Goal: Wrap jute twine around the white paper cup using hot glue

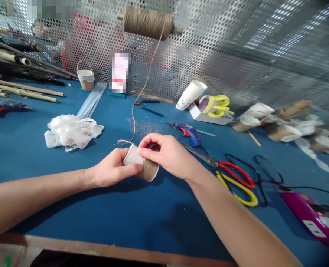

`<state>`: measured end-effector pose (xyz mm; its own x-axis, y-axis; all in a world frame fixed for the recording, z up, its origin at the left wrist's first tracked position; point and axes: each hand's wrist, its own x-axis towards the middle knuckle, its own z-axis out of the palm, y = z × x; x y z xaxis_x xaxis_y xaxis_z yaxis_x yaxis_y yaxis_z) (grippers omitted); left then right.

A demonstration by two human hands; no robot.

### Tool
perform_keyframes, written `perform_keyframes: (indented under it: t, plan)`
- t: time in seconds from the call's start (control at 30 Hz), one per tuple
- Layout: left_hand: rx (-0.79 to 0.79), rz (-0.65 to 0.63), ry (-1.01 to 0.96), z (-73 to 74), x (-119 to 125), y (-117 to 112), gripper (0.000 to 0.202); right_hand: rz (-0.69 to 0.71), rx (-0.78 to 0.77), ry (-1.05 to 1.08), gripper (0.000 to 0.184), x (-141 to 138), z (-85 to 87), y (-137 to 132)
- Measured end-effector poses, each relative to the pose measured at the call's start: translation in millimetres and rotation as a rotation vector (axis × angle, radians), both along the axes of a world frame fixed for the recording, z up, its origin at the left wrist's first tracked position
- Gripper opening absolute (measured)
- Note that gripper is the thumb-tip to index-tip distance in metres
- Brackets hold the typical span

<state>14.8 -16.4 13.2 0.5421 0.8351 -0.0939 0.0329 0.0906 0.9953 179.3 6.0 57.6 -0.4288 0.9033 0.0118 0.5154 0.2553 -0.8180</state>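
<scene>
On the table (111,222), a heap of lace (72,131) lies left of the gripped cup (133,157), with a small basket (87,84) farther back. Beyond the grip lie pliers (152,112); above and behind them, a spool of twine (146,22) hangs by the mesh (225,63). Right of the grip are a glue gun (191,134) and scissors (213,163), with a power socket (302,211) farther right and nearer the front

We are working with two hands (108,168) (167,152), one twine-wrapped cup (150,170), one twine spool (146,23), having two glue guns (191,134) (3,106), one pair of pliers (152,111), one pair of scissors (214,164), one lace heap (69,129), one handled basket (87,83), one purple box (298,209), several blurred cups (284,132) too unclear for counting
</scene>
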Motion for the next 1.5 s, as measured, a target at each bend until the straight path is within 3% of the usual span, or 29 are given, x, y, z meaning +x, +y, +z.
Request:
perform_keyframes:
  t: [0.27, 0.33, 0.4, 0.47, 0.57, 0.73, 0.9, 1.0, 1.1, 1.2, 1.4, 1.5]
  plan:
    - [-0.053, 0.002, -0.042, -1.7, 1, 3, 0.019, -0.030, 0.110, -0.039, 0.009, 7, 1.6, 0]
    - [-0.069, -0.002, -0.079, -0.9, 0, 3, 0.018, -0.179, 0.206, -0.111, 0.013, 26, 3.2, 11]
    - [-0.073, 0.007, -0.077, -0.2, -1, 3, 0.018, -0.451, 0.286, -0.212, 0.014, 56, 1.8, 28]
    - [-0.065, 0.012, -0.067, 0.2, -1, 3, 0.018, -0.605, 0.271, -0.274, 0.018, 91, -3.8, 46]
    - [-0.060, 0.013, -0.060, 0.0, -1, 3, 0.019, -0.708, 0.156, -0.386, 0.021, 132, -18.6, 62]
    - [-0.031, 0.010, -0.015, -1.0, -1, 4, 0.022, -0.681, -0.056, -0.489, 0.028, 145, -40.9, 75]
    - [0.072, -0.023, 0.053, -2.6, -3, 4, 0.025, -0.668, -0.172, -0.391, 0.027, 137, -37.4, 80]
    - [0.210, -0.018, 0.150, -4.2, -5, 8, 0.023, -0.643, -0.133, -0.225, 0.018, 130, -24.5, 62]
    - [0.291, -0.042, 0.166, -6.6, -6, 13, 0.021, -0.634, -0.018, -0.056, 0.024, 118, -9.6, 30]
    - [0.308, -0.062, 0.163, -8.9, -7, 15, 0.016, -0.502, -0.109, 0.030, 0.021, 101, 0.0, -2]
    - [0.272, -0.101, 0.128, -10.8, -7, 17, 0.017, -0.246, -0.139, 0.069, 0.021, 80, -1.9, -31]
    - [0.226, -0.098, 0.126, -11.9, -7, 17, 0.022, -0.263, -0.110, -0.015, 0.023, 76, -1.7, -37]
